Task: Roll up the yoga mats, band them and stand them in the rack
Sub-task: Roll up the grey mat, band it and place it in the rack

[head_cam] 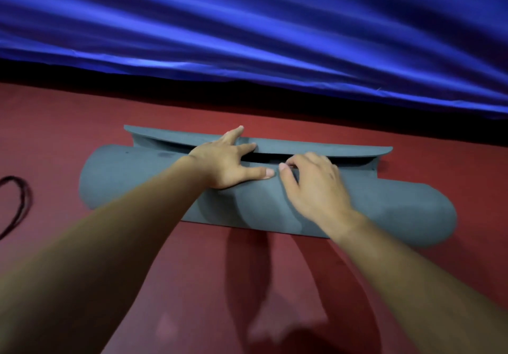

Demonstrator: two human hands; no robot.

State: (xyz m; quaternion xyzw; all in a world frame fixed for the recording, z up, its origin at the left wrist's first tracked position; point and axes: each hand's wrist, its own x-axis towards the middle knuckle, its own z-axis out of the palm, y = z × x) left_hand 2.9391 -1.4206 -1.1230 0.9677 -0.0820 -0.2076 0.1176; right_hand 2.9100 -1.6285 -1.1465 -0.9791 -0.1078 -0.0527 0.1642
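Forearms reach to the grey mat, nearly rolled under both hands: left hand presses flat, fingers spread; right hand curls, seemingly pinching it. Rolling is probably ending; next, tuck the flap beyond the fingers, then fetch the black band well left of the left hand.

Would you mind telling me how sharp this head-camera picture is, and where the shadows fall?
Head view: the left hand and right hand on the grey mat are fairly sharp, the near forearms blurred; also head view: soft arm shadows fall on the red floor, and the wide lens seems to bow the mat.
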